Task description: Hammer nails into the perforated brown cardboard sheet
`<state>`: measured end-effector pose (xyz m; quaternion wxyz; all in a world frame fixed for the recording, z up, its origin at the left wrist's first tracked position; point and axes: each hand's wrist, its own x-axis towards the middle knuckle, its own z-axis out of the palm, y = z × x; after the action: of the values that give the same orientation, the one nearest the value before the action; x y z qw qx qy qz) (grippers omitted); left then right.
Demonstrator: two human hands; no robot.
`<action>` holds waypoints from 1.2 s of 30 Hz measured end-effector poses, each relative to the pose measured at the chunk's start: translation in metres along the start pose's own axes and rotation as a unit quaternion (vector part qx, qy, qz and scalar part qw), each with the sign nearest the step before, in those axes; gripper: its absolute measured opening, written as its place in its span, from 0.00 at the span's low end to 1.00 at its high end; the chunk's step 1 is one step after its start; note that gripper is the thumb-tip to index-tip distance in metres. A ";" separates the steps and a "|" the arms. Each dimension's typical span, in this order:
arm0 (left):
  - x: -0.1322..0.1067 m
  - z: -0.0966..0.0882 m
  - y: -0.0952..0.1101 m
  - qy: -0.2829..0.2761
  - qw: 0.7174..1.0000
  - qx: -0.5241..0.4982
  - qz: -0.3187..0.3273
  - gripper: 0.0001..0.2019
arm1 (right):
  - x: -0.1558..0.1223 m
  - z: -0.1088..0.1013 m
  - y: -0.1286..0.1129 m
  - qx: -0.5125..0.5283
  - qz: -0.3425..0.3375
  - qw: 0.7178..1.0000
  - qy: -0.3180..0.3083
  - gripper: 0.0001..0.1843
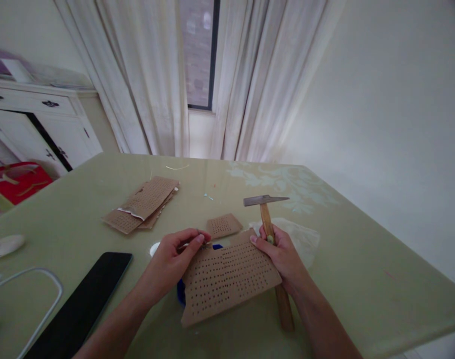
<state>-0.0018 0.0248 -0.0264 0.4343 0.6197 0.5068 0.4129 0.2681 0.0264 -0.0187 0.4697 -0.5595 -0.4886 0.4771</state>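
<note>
A sheet of brown cardboard (231, 279) with rows of small holes is tilted toward me, its upper left edge torn. My left hand (178, 259) is closed in a pinch at that edge, on something small and dark that I cannot make out. In my right hand (282, 249) is a hammer (265, 219) with a wooden handle, head up, and the thumb presses on the cardboard's right side. Part of a blue object (180, 293) shows behind the sheet; most of it is hidden.
Behind the sheet lies a small punched cardboard piece (223, 225). Several more sheets (148, 202) are stacked at the back left. Clear plastic film (302, 237) is crumpled on the right. A black phone-like slab (85, 299), a white cable (55, 279) and a white device (5, 247) lie at left.
</note>
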 end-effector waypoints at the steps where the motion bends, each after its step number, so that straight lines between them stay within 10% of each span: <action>1: 0.000 0.000 0.000 -0.008 1.000 0.011 0.004 0.18 | 0.000 0.000 0.000 -0.004 -0.003 1.000 -0.001 0.23; 30: -0.002 0.004 0.004 -0.022 0.970 0.194 0.146 0.13 | 0.008 -0.001 0.008 -0.081 -0.053 0.995 0.006 0.23; 36: 0.000 0.006 0.008 -0.040 0.968 0.210 0.129 0.15 | 0.004 -0.022 -0.021 -0.213 -0.114 0.970 0.017 0.22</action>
<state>0.0063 0.0234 -0.0201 0.2576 0.7730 0.4804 0.3245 0.2881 0.0308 0.0044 0.3987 -0.5953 -0.6318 0.2958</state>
